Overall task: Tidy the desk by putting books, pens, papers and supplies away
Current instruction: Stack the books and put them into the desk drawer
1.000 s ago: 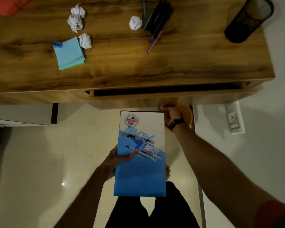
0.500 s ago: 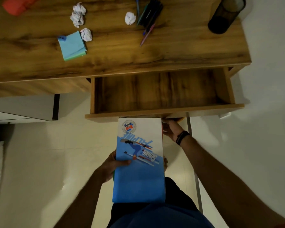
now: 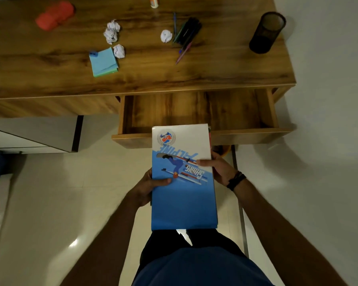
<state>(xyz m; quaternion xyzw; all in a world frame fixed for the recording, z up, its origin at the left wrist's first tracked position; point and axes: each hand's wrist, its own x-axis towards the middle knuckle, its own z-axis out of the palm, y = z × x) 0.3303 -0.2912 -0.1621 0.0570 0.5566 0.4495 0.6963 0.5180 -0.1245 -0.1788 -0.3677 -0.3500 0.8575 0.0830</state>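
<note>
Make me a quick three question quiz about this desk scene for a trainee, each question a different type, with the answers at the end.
1. True or false: the drawer under the desk is open and shows nothing inside.
2. Multiple choice: the blue book is held by A) the left hand only, B) the right hand only, C) both hands.
3. Fill in: the pens lie loose on the desk, not in the black mesh ____.

Key
1. True.
2. C: one hand grips each long edge, with the book's far end over the drawer front.
3. Pen holder, standing near the desk's right end.
</note>
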